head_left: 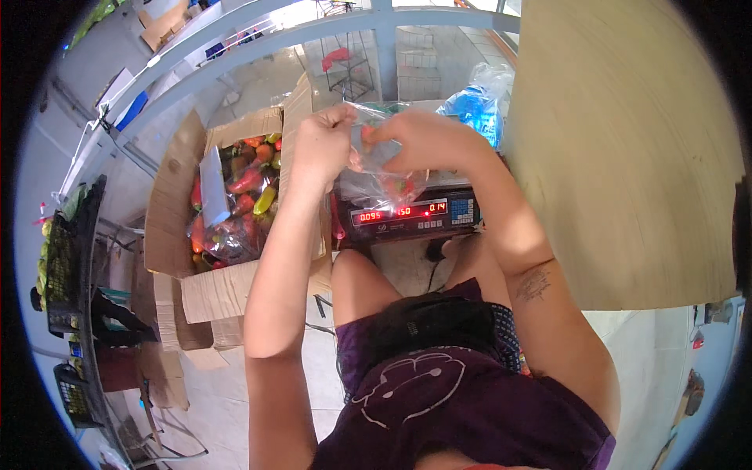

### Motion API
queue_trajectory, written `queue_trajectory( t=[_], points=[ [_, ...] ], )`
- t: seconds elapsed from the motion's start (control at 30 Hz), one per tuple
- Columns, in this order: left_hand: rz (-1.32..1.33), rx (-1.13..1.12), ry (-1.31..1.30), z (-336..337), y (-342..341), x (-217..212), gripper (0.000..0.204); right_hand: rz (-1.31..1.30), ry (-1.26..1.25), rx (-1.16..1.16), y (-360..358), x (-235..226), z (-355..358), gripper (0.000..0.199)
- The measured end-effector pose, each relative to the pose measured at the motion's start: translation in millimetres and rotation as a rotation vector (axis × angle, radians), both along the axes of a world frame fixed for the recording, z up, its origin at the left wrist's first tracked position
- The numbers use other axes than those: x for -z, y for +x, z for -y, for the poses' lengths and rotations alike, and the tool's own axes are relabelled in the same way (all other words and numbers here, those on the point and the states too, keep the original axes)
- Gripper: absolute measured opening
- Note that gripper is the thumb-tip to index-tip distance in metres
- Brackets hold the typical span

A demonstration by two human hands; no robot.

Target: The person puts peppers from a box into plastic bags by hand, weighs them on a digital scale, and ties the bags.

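Over the scale, a clear plastic bag [368, 186] hangs between my two hands. My left hand [319, 147] is closed, pinching the bag's upper edge on the left. Across from it, my right hand [431, 142] has its fingers curled at the other side of the bag's mouth, gripping the film. A red pepper [401, 186] shows through the plastic low in the bag. Behind and below the bag stands a dark digital scale [411, 219] with lit red digits and a keypad. The bag and my hands hide much of its top.
Left of the scale, an open cardboard box [174, 196] holds many red, green and yellow peppers [247, 182] and a pale blue flat piece [213, 184]. A bundle of blue plastic bags [478, 110] lies behind the scale. A large tan board [627, 157] stands at the right.
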State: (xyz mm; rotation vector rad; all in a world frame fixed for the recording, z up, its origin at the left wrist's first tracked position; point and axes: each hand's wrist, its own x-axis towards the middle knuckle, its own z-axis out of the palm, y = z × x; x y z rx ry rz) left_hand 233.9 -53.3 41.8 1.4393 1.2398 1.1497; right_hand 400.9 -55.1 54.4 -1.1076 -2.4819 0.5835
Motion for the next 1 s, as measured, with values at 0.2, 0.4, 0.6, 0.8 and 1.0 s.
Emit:
queue_trajectory(
  t=[0.2,0.4,0.6,0.8,1.0],
  points=[
    [-0.034,0.043,-0.050,7.5,-2.8,-12.4,0.027,-0.780,-0.320,0.370,47.0,70.2,-80.4,0.033],
    [0.097,0.069,-0.111,4.8,-8.2,-17.9,0.032,0.514,0.041,0.698,48.9,194.0,-92.8,0.037],
    [0.073,0.060,-0.090,2.6,-11.1,-22.9,0.038,0.287,-0.057,0.716,70.7,206.9,-102.4,0.037],
    [0.160,0.118,-0.195,0.4,-3.1,-17.1,0.039,-1.237,-0.497,0.341,68.1,68.0,-71.4,0.024],
    [-0.007,0.160,-0.125,-6.0,21.1,-10.6,0.037,0.007,-0.123,0.010,40.0,-20.5,-28.4,0.027]
  ],
)
